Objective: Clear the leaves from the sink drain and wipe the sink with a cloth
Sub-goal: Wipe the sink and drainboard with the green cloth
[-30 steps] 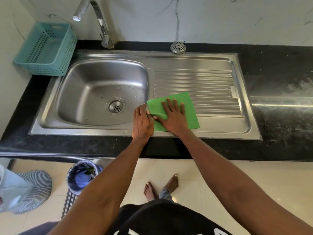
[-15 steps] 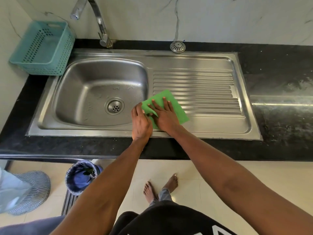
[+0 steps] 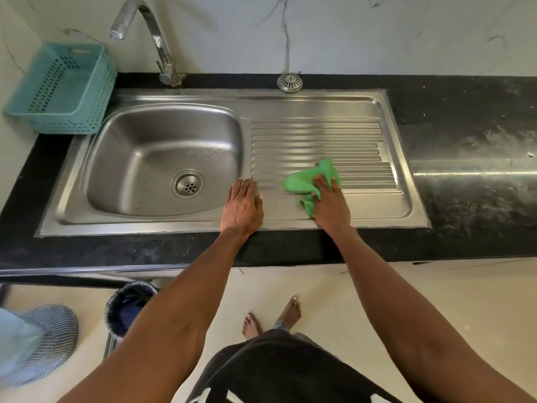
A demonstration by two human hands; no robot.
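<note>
The steel sink bowl point(image 3: 130, 158) shows a bare drain point(image 3: 188, 185) with no leaves on it. On the ribbed drainboard point(image 3: 319, 135) to its right lies a bunched green cloth point(image 3: 299, 181). My right hand point(image 3: 331, 205) sits on top of the cloth and grips it, with folds sticking out past the fingers and beside the thumb. Fingers straight, my left hand point(image 3: 242, 207) rests flat on the steel strip between bowl and drainboard, holding nothing.
A curved faucet point(image 3: 157, 39) stands behind the bowl, and a teal basket point(image 3: 61, 88) sits at the back left. A round metal strainer cap point(image 3: 289, 82) lies behind the drainboard. Black counter point(image 3: 465, 135) extends right. A lined bin point(image 3: 128, 306) stands on the floor.
My right hand slid the cloth to the right along the drainboard, and the cloth went from flat to bunched. My left hand let go of its corner and stayed by the bowl's edge.
</note>
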